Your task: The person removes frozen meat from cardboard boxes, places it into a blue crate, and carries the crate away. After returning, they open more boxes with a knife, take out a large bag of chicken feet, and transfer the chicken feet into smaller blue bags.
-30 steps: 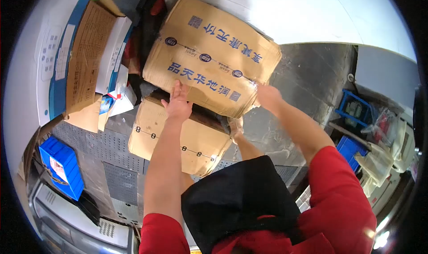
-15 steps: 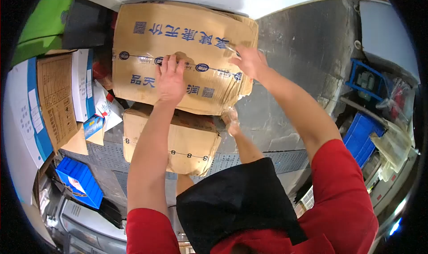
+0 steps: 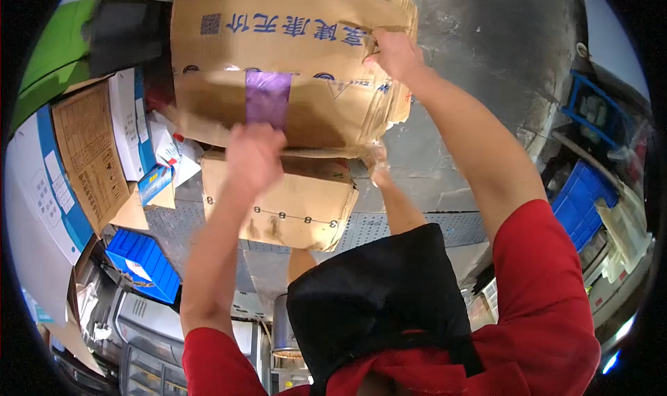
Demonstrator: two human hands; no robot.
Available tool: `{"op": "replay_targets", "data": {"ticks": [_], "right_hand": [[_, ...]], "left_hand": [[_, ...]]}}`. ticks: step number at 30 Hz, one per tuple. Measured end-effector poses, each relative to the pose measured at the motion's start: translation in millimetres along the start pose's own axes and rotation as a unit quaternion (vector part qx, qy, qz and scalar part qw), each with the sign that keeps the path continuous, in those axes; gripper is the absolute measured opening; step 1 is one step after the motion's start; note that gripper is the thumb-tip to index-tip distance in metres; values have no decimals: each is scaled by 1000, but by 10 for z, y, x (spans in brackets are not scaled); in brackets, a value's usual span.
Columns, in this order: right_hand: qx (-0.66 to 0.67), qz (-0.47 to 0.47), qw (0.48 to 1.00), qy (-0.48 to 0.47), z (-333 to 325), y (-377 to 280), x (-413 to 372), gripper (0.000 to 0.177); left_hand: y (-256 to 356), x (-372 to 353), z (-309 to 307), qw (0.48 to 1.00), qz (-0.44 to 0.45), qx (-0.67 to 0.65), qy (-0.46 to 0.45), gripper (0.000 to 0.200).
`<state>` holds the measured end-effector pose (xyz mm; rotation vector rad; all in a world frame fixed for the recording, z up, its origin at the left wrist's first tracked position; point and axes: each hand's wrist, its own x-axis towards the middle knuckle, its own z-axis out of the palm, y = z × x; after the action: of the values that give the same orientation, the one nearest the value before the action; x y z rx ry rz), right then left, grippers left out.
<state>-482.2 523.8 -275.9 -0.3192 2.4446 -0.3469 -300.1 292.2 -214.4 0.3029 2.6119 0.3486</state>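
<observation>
The large cardboard box (image 3: pixel 292 48) in front of me is brown and creased, printed with blue characters (upside down from where I look) and with round blue marks along its taped seam. Its near flap is bent outward, showing something purple (image 3: pixel 267 97) inside. The box rests on a smaller carton (image 3: pixel 292 201), and its right corner is torn.

The large box (image 3: pixel 292 55) fills the upper middle of the frame, with the smaller box (image 3: pixel 285 201) directly below it, touching. The left hand (image 3: pixel 253 160) sits where they meet, and the right hand (image 3: pixel 396 52) is on the large box's upper right corner. Flat cartons (image 3: pixel 90 146) lie at the far left, a bin (image 3: pixel 142 264) at lower left and crates (image 3: pixel 580 201) at right.
</observation>
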Motion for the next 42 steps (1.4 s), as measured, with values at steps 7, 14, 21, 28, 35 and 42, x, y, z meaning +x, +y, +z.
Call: {"op": "replay_targets", "data": {"ticks": [7,14,21,28,35,42], "right_hand": [[-19,3,1000,20,116,25,48,38],[-3,-10,999,40,525,-132,-479,34],[-91,-263,956,87,794,-694,-302,26],[-244,-277,917,-153,793,-1225,-503,29],[-246,-282,916,-147,177,-992,-1032,19],[-200,-305,922,-128,296,-901,-978,23]], "left_hand": [[233,-1451,831,991,-72,-73,84,31],[295,-1459,908,979,-135,-99,116,38],[294,-1454,893,967,-128,-134,174,38],[300,-1461,866,961,-144,-164,172,39],[235,-1537,906,957,-119,-197,178,42],[185,-1522,786,948,-85,-218,217,33]]}}
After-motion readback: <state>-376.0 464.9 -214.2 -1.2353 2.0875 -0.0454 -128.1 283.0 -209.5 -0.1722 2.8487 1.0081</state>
